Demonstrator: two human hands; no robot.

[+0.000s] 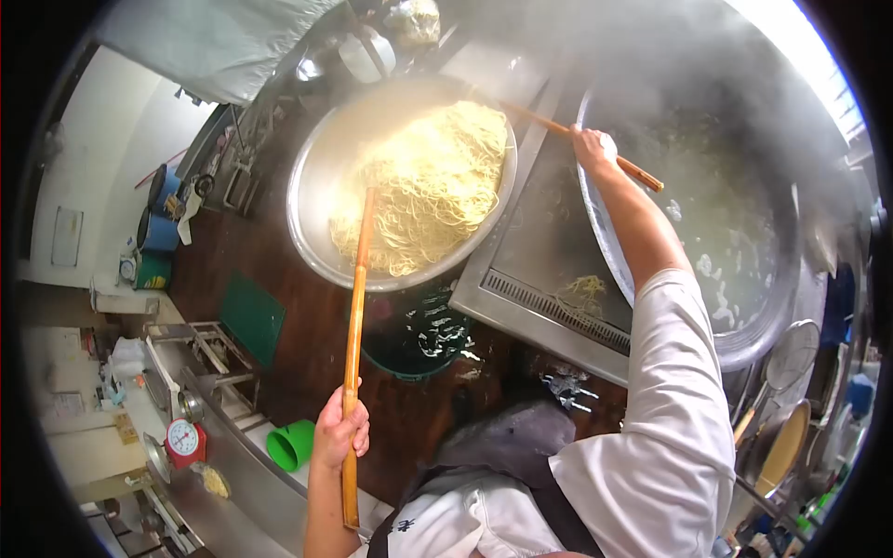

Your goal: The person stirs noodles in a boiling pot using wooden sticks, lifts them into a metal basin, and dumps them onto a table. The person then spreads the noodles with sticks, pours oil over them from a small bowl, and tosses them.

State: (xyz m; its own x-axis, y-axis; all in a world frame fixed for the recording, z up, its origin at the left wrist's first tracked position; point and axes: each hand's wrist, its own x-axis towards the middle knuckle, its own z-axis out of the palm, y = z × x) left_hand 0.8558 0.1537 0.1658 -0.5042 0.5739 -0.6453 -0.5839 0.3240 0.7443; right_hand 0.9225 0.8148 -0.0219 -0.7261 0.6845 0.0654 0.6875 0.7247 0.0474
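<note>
My left hand (340,430) is closed around a long wooden stick (356,316), whose far end reaches into yellow noodles (433,177). The noodles lie in a wide metal bowl (310,244). At the upper right, my right hand (593,149) grips a second wooden stick (544,121); its far end lies at the bowl's right rim, blurred by steam. That hand is over the near edge of a large steaming vat (603,219) of cloudy liquid.
A metal counter (530,251) with a drain grate and stray noodles lies between bowl and vat. Below the bowl stands a dark tub of water (419,335). At the left are a green cup (290,445) and a red scale (184,441); a strainer (793,353) is at the right.
</note>
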